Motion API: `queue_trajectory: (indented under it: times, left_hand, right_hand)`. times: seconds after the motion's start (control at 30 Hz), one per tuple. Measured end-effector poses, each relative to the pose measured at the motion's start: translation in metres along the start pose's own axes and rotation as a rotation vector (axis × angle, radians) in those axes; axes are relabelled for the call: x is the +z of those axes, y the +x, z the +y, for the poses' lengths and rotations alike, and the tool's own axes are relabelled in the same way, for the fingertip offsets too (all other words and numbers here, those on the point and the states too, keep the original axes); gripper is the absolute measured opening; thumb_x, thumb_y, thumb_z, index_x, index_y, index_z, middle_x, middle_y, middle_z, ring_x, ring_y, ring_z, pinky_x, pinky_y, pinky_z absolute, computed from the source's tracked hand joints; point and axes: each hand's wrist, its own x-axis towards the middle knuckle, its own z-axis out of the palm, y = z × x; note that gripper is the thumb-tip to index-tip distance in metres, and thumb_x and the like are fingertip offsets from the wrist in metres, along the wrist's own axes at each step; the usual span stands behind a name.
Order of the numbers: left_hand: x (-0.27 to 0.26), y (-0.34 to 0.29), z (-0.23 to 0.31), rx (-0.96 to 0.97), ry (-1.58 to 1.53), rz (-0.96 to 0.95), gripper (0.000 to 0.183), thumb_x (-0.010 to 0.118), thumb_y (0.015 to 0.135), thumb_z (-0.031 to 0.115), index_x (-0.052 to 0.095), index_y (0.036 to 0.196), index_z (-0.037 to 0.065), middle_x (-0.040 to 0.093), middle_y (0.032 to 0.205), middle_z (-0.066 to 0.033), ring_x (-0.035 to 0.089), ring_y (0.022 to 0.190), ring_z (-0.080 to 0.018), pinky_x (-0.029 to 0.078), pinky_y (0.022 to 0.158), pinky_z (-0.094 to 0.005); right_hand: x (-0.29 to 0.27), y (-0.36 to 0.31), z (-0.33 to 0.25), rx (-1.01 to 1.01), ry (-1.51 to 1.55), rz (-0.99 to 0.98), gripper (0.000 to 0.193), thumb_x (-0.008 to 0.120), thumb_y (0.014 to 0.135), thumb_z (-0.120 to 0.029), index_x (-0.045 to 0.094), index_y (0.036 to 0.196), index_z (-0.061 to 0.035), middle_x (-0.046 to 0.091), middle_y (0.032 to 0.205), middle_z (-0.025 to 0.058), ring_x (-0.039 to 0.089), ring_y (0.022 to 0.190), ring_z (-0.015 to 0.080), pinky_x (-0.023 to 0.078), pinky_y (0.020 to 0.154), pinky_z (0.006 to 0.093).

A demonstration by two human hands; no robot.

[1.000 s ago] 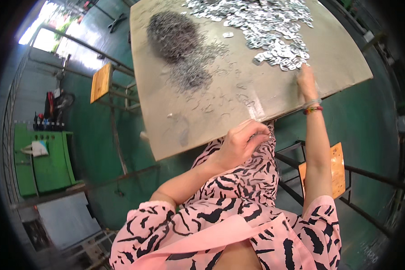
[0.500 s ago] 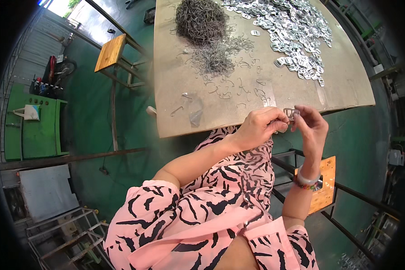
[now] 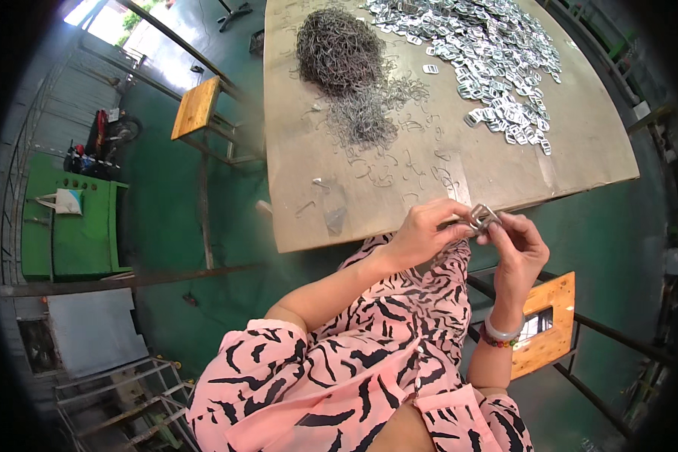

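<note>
Above my lap, just off the table's near edge, my two hands meet around a small silver metal buckle (image 3: 484,215) with slots. The thumb and fingers of my right hand (image 3: 521,245) are closed on it. My left hand (image 3: 428,232) is pinched, its fingertips touching the buckle's left side; whatever lies between them is too small to make out. On the table (image 3: 399,203) lie a dense mound of bent wire hooks (image 3: 339,53) and a spread pile of similar metal buckles (image 3: 505,71). Several loose hooks (image 3: 377,175) are scattered nearer to me.
A clear plastic scrap (image 3: 334,221) lies near the table's left corner. Wooden-topped stools stand left (image 3: 196,108) and lower right (image 3: 546,324) of me. Farther left are a green cabinet (image 3: 68,245), a motorbike (image 3: 102,135) and a metal rack (image 3: 120,399).
The view has shifted, so the table and piles sit slightly lower and farther right. Between my hands the buckle has tilted, and my left fingertips have come up against it.
</note>
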Motion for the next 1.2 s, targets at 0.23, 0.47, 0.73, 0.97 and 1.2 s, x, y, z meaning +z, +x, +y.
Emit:
queue_trajectory:
  times: [0.23, 0.47, 0.73, 0.97, 1.2]
  left_hand:
    - [-0.069, 0.077, -0.102, -0.134, 0.632, 0.195, 0.017, 0.066, 0.079, 0.019, 0.068, 0.082, 0.003, 0.064, 0.075, -0.0102, 0.061, 0.069, -0.0240, 0.047, 0.065, -0.0317]
    - [-0.069, 0.107, -0.149, -0.086, 1.064, -0.019, 0.016, 0.064, 0.078, 0.020, 0.065, 0.081, 0.004, 0.060, 0.083, -0.0125, 0.058, 0.086, -0.0300, 0.048, 0.072, -0.0411]
    - [-0.062, 0.082, -0.119, 0.057, 0.932, 0.038, 0.013, 0.056, 0.083, 0.011, 0.056, 0.089, 0.000, 0.059, 0.088, -0.0182, 0.057, 0.085, -0.0331, 0.047, 0.071, -0.0417]
    - [-0.027, 0.042, 0.017, -0.301, 0.022, -0.016, 0.014, 0.058, 0.086, 0.007, 0.059, 0.095, -0.004, 0.062, 0.082, -0.0075, 0.061, 0.077, -0.0128, 0.048, 0.066, -0.0234]
    - [-0.002, 0.014, 0.043, 0.138, 0.229, -0.086, 0.012, 0.065, 0.079, 0.004, 0.061, 0.089, 0.001, 0.057, 0.104, -0.0099, 0.055, 0.098, -0.0203, 0.045, 0.083, -0.0305]
  right_hand:
    - [-0.006, -0.004, 0.004, 0.068, 0.066, -0.026, 0.014, 0.061, 0.075, 0.014, 0.062, 0.087, 0.0072, 0.061, 0.078, 0.0099, 0.062, 0.063, 0.0157, 0.053, 0.057, 0.0234]
    - [-0.011, 0.000, 0.003, 0.098, 0.033, 0.009, 0.013, 0.061, 0.075, 0.013, 0.062, 0.086, 0.0070, 0.060, 0.076, 0.0081, 0.062, 0.062, 0.0145, 0.051, 0.056, 0.0219]
    - [-0.010, -0.006, -0.002, 0.103, 0.055, 0.031, 0.011, 0.061, 0.076, 0.011, 0.063, 0.086, 0.0072, 0.064, 0.077, 0.0098, 0.062, 0.063, 0.0132, 0.050, 0.058, 0.0215]
    - [-0.011, -0.014, -0.002, 0.119, 0.004, 0.117, 0.013, 0.063, 0.076, 0.007, 0.062, 0.089, 0.0074, 0.064, 0.077, 0.0100, 0.061, 0.063, 0.0117, 0.049, 0.057, 0.0212]
    - [-0.001, -0.019, 0.001, 0.050, 0.037, 0.170, 0.014, 0.064, 0.077, 0.006, 0.061, 0.090, 0.0049, 0.064, 0.080, 0.0074, 0.061, 0.065, 0.0100, 0.051, 0.058, 0.0207]
